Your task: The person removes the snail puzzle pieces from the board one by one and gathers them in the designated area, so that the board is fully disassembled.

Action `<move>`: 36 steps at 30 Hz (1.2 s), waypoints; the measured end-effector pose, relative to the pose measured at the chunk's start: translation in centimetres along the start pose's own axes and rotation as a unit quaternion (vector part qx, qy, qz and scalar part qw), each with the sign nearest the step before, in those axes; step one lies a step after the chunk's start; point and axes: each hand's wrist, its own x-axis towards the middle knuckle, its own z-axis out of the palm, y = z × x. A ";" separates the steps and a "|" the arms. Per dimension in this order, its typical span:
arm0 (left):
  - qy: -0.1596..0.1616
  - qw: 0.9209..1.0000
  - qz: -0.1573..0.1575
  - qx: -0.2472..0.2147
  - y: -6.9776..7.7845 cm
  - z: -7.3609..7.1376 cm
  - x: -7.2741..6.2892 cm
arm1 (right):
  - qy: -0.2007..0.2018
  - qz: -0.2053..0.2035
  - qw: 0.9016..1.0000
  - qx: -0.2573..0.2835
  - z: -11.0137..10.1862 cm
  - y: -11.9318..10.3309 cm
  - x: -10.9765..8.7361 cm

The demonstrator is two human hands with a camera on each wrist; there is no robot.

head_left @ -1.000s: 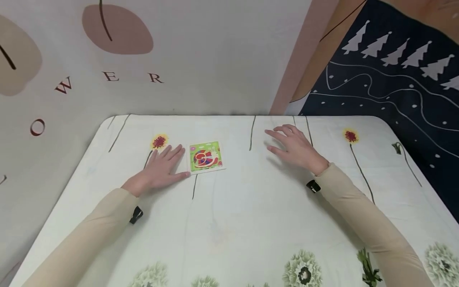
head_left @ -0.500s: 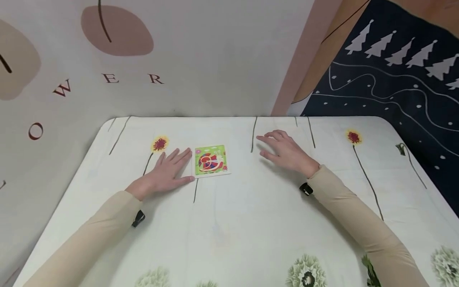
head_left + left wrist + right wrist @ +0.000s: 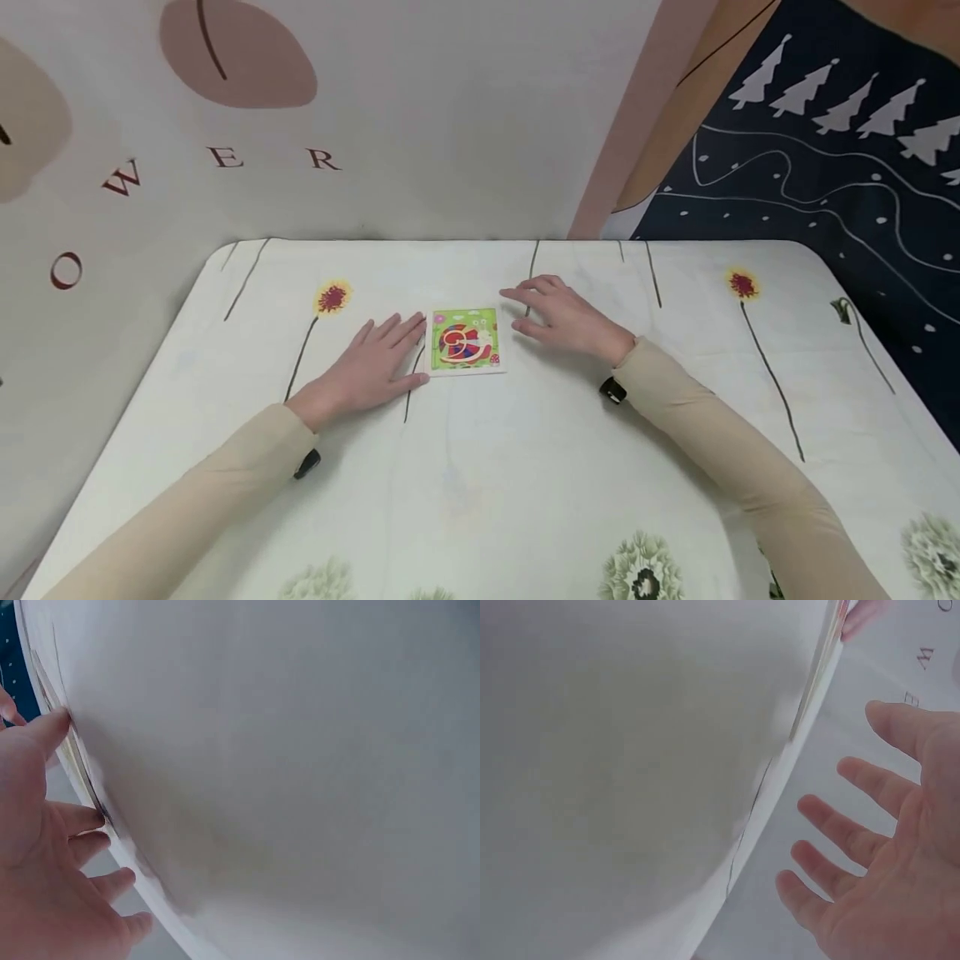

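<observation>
A small square board with a white rim and a colourful snail picture (image 3: 465, 340), like a child's picture puzzle, lies flat near the back middle of the table. Along its left edge rests my left hand (image 3: 371, 367), fingers spread and straight, with thumb and fingertips touching the rim. My right hand (image 3: 566, 317) hovers just right of the board, its fingers loosely extended and holding nothing. In the left wrist view the left hand (image 3: 52, 825) meets the board's thin edge. The right wrist view shows the right hand (image 3: 885, 825) spread, apart from the board's edge (image 3: 817, 675).
A white cloth printed with flowers (image 3: 457, 492) covers the table. Behind it hangs a pale backdrop with letters (image 3: 450, 125), and a dark panel with white trees (image 3: 810, 167) is at the right. Black wrist straps (image 3: 613, 389) show under the sleeves.
The left hand and the board have slid together to the right across the table. The right hand has moved left, closer to the board.
</observation>
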 end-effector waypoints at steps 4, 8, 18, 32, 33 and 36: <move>0.004 1.000 0.026 -0.006 0.6 0.1 -0.2 | -0.016 -0.013 1.000 0.019 0.5 -1.3 1.2; 0.011 0.998 0.059 -0.009 1.0 0.1 -0.2 | -0.022 -0.027 0.999 0.038 0.8 -2.4 2.5; 0.048 0.990 0.133 -0.007 1.8 0.4 0.3 | -0.055 -0.036 0.996 0.055 1.2 -3.4 4.6; 0.048 0.989 0.139 -0.002 2.4 0.6 0.7 | -0.085 -0.041 0.992 0.082 2.2 -3.8 6.7; 0.047 0.989 0.139 -0.001 2.4 0.6 0.7 | -0.087 -0.041 0.992 0.083 2.2 -3.8 6.8; 0.045 0.989 0.138 0.005 2.3 0.6 0.7 | -0.096 -0.036 0.991 0.090 2.1 -3.9 7.1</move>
